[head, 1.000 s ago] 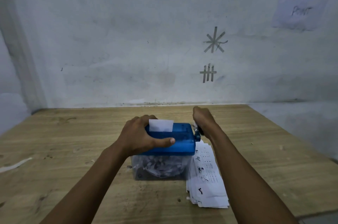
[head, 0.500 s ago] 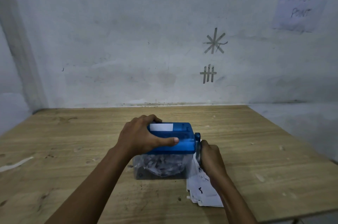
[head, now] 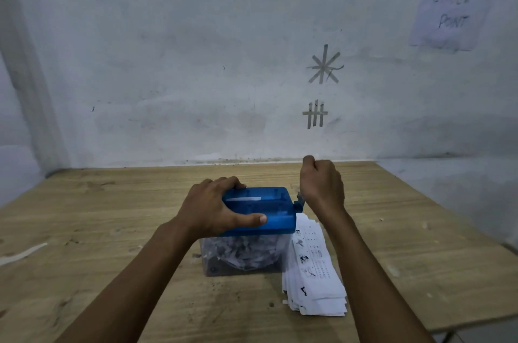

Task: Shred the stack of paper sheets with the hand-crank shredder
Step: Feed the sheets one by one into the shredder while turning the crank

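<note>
A small shredder with a blue top (head: 276,209) and a clear bin (head: 241,255) full of white shreds stands at the table's middle. My left hand (head: 213,209) grips the blue top, thumb along its front face. A thin edge of a white sheet (head: 243,198) shows in the slot. My right hand (head: 322,182) is curled in a fist round the crank handle, raised above and behind the shredder's right side; the handle itself is hidden by the hand. A stack of printed paper sheets (head: 312,272) lies flat just right of the bin.
The wooden table (head: 112,230) meets a white wall at the back, with its right edge (head: 448,219) running diagonally. Small paper scraps (head: 23,253) lie at the left. A handwritten paper sign (head: 451,10) hangs on the wall.
My right hand has swung the crank from low beside the bin up to the top. The sheet has sunk further into the slot. My left hand has stayed put.
</note>
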### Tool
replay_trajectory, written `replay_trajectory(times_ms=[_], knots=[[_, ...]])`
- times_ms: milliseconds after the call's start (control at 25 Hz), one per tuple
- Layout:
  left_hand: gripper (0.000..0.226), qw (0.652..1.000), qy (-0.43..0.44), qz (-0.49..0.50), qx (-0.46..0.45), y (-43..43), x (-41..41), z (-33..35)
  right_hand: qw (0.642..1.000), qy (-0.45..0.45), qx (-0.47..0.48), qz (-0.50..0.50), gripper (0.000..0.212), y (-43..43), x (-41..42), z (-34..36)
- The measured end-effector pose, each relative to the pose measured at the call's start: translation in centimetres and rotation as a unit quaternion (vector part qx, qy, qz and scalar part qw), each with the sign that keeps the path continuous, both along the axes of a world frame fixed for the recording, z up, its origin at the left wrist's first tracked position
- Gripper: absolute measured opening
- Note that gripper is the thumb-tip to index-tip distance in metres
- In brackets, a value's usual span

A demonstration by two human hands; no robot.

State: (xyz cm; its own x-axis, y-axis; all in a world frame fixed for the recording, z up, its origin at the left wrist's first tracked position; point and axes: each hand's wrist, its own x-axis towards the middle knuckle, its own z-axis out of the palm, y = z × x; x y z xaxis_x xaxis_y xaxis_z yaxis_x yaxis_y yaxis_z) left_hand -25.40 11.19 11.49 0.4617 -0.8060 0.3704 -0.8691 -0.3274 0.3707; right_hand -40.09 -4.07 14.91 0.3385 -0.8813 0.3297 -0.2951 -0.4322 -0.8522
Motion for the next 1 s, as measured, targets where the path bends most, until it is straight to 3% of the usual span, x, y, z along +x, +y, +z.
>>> replay_trajectory(times_ms=[200, 360, 520, 600, 680, 800, 920, 1000], knots=[[0.091, 1.000, 0.003, -0.003, -0.020, 0.0, 1.1, -0.3, 0.986, -0.021, 0.150, 0.064, 0.040, -2.2, 2.9, 1.0], [0.091, 0.999, 0.028, -0.010, -0.025, 0.3, 2.3, 0.1, 0.978, -0.003, 0.197, 0.075, 0.035, -3.6, 5.1, 0.4], [0.083, 0.998, 0.044, -0.013, -0.046, 0.2, 2.2, -0.4, 0.947, 0.043, 0.301, 0.101, 0.010, -5.2, 6.5, -5.3], [0.079, 0.997, 0.035, 0.010, -0.074, 0.0, 2.6, -0.7, 0.923, 0.028, 0.363, 0.124, 0.010, -4.9, 6.5, -7.6], [0.081, 0.995, 0.033, 0.029, -0.087, -0.2, 2.8, -0.8, 0.920, -0.001, 0.373, 0.118, 0.013, -3.7, 5.6, -8.0], [0.087, 0.995, 0.039, 0.043, -0.084, -0.3, 2.6, -0.9, 0.920, 0.005, 0.379, 0.104, 0.033, -2.3, 3.9, -8.0], [0.089, 0.994, 0.048, 0.043, -0.082, -0.1, 2.3, -1.1, 0.932, 0.043, 0.343, 0.108, 0.036, -1.3, 2.4, -8.2], [0.088, 0.994, 0.066, 0.031, -0.083, 0.1, 2.2, -1.0, 0.958, 0.080, 0.255, 0.107, 0.039, -1.5, 1.4, -8.8]])
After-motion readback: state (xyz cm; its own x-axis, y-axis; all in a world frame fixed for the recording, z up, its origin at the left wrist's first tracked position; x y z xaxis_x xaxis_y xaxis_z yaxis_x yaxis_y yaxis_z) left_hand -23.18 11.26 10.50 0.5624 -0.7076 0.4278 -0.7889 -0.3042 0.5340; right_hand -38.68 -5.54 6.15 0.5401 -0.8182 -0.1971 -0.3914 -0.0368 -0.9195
